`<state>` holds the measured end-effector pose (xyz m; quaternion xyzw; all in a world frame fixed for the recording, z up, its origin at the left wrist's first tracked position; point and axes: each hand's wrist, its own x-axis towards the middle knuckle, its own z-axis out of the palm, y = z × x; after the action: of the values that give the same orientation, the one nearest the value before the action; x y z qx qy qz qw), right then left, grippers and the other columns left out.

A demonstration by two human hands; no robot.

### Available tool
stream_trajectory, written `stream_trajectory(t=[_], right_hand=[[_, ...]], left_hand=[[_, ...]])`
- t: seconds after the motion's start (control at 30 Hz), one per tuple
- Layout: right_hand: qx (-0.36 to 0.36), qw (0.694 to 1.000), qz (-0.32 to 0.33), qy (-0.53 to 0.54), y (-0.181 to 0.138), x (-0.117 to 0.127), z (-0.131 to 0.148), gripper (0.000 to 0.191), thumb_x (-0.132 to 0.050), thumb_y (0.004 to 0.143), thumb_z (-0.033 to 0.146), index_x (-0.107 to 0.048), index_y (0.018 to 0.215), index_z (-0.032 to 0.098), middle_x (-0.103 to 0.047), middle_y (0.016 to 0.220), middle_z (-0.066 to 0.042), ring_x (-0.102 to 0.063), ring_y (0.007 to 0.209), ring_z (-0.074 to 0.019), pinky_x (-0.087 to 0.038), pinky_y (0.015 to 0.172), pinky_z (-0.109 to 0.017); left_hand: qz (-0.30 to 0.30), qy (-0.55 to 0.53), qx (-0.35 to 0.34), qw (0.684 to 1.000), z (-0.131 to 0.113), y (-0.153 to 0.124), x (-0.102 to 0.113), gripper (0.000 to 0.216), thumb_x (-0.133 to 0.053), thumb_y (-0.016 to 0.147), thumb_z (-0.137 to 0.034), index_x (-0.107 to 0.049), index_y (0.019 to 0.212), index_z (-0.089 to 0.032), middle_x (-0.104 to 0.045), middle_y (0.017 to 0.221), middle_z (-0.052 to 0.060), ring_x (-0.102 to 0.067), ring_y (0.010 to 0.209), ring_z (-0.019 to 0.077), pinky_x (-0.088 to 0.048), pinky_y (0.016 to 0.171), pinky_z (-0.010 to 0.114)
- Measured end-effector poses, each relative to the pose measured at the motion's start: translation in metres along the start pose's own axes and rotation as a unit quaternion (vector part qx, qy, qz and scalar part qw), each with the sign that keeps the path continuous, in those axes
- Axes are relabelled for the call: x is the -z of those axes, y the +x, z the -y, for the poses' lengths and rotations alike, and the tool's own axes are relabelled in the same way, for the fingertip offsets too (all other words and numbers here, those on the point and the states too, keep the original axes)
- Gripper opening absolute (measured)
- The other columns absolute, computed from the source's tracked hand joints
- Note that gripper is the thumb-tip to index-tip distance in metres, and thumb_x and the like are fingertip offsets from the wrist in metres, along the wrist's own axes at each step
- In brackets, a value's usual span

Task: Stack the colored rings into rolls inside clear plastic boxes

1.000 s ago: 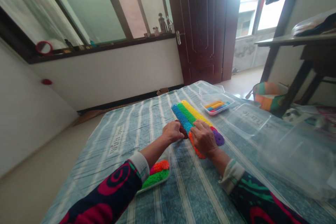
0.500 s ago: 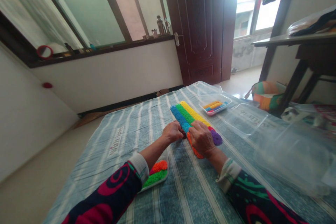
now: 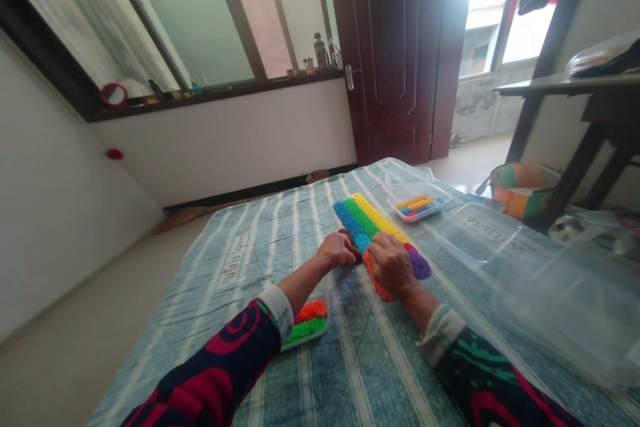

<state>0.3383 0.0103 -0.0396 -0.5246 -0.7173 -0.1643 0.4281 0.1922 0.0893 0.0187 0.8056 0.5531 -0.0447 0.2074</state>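
On a striped bed (image 3: 280, 233), the left hand (image 3: 338, 250) has its fingers drawn in around the brown pieces (image 3: 357, 256), beside the near end of the blue row (image 3: 349, 219). The right hand (image 3: 393, 263) bends over the orange pieces (image 3: 385, 291); its fingertips are hidden, so whether it grips any cannot be told. The pieces look like thin plastic discs, probably light, fairly stiff and apt to slip out of line; a gentle pinch at both ends of a row should suit best.

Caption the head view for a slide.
Left hand holding a brown piece beside bright textured strips on a striped cloth, right hand partly covering an orange piece.
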Motion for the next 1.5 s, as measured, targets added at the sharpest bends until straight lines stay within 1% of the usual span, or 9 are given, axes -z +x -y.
stream_trajectory(t=[0.17,0.37,0.5,0.6,0.73,0.93,1.17,1.37,1.5], right_hand=[[0.002,1.0,0.006,-0.003,0.0,0.001,0.0,0.021,-0.049,0.088,0.012,-0.059,0.07,0.018,-0.059,0.082,-0.007,-0.05,0.088,-0.0209,-0.04,0.082,-0.032],[-0.005,1.0,0.012,-0.007,0.0,0.0,-0.001,0.021,-0.05,0.088,0.014,-0.059,0.069,0.018,-0.059,0.08,-0.007,-0.049,0.086,-0.0203,-0.039,0.082,-0.031],[-0.004,1.0,0.009,-0.01,-0.001,0.002,-0.002,0.024,-0.047,0.089,0.014,-0.06,0.069,0.019,-0.061,0.081,-0.007,-0.05,0.086,-0.0205,-0.039,0.081,-0.03],[-0.002,1.0,0.009,-0.008,-0.003,0.003,-0.004,0.025,-0.047,0.09,0.014,-0.06,0.069,0.019,-0.062,0.082,-0.008,-0.05,0.087,-0.0208,-0.039,0.082,-0.031],[0.009,1.0,0.019,-0.006,-0.006,0.003,-0.005,0.024,-0.048,0.089,0.014,-0.06,0.069,0.019,-0.061,0.08,-0.007,-0.051,0.086,-0.021,-0.038,0.081,-0.031],[0.023,0.999,0.025,-0.011,-0.009,0.003,-0.002,0.025,-0.048,0.09,0.015,-0.058,0.067,0.019,-0.059,0.079,-0.008,-0.05,0.083,-0.0213,-0.037,0.078,-0.032],[0.026,0.999,0.034,-0.014,-0.01,0.006,-0.003,0.025,-0.05,0.089,0.014,-0.056,0.065,0.02,-0.056,0.072,-0.006,-0.049,0.077,-0.0201,-0.035,0.072,-0.031],[0.032,0.999,0.034,-0.011,-0.009,0.007,0.0,0.024,-0.049,0.087,0.013,-0.057,0.066,0.019,-0.057,0.072,-0.006,-0.048,0.076,-0.0202,-0.034,0.072,-0.031],[0.037,0.999,0.034,-0.016,-0.01,0.005,0.002,0.024,-0.049,0.088,0.014,-0.058,0.066,0.019,-0.057,0.071,-0.006,-0.048,0.077,-0.02,-0.033,0.073,-0.03]], left_hand=[[0.01,0.006,-0.011,1.0,-0.007,-0.002,-0.002,0.023,-0.063,0.088,-0.032,-0.065,0.1,-0.013,-0.066,0.103,0.005,-0.064,0.092,0.0195,-0.055,0.08,0.038],[-0.01,-0.001,-0.006,1.0,-0.015,-0.007,-0.003,0.021,-0.064,0.088,-0.032,-0.064,0.098,-0.013,-0.066,0.103,0.005,-0.064,0.093,0.0196,-0.054,0.081,0.038],[-0.032,-0.044,-0.006,0.998,-0.012,-0.016,0.017,0.01,-0.074,0.073,-0.019,-0.07,0.08,-0.014,-0.07,0.083,0.0,-0.066,0.083,0.0171,-0.053,0.073,0.028],[-0.061,-0.063,0.023,0.996,0.001,-0.034,0.04,0.013,-0.074,0.062,-0.016,-0.073,0.074,-0.014,-0.069,0.068,-0.002,-0.067,0.075,0.0176,-0.049,0.062,0.024],[-0.079,-0.058,0.067,0.993,0.028,-0.076,0.056,0.015,-0.072,0.06,-0.016,-0.072,0.075,-0.016,-0.074,0.075,-0.001,-0.067,0.074,0.0164,-0.048,0.061,0.022],[-0.079,0.024,0.144,0.986,0.055,-0.13,0.041,0.03,-0.071,0.06,-0.015,-0.071,0.09,-0.02,-0.073,0.072,-0.001,-0.068,0.077,0.0196,-0.046,0.062,0.023],[-0.122,0.123,0.195,0.965,0.056,-0.156,0.03,0.042,-0.059,0.072,-0.021,-0.062,0.113,-0.021,-0.074,0.091,0.008,-0.067,0.091,0.0266,-0.046,0.071,0.03],[-0.112,0.169,0.201,0.958,0.06,-0.162,0.014,0.019,-0.055,0.077,-0.024,-0.063,0.094,-0.024,-0.073,0.091,0.005,-0.068,0.09,0.0245,-0.047,0.07,0.03],[-0.106,0.198,0.194,0.955,0.061,-0.16,0.009,0.018,-0.052,0.081,-0.025,-0.064,0.095,-0.023,-0.073,0.094,0.008,-0.067,0.093,0.0265,-0.048,0.074,0.034]])
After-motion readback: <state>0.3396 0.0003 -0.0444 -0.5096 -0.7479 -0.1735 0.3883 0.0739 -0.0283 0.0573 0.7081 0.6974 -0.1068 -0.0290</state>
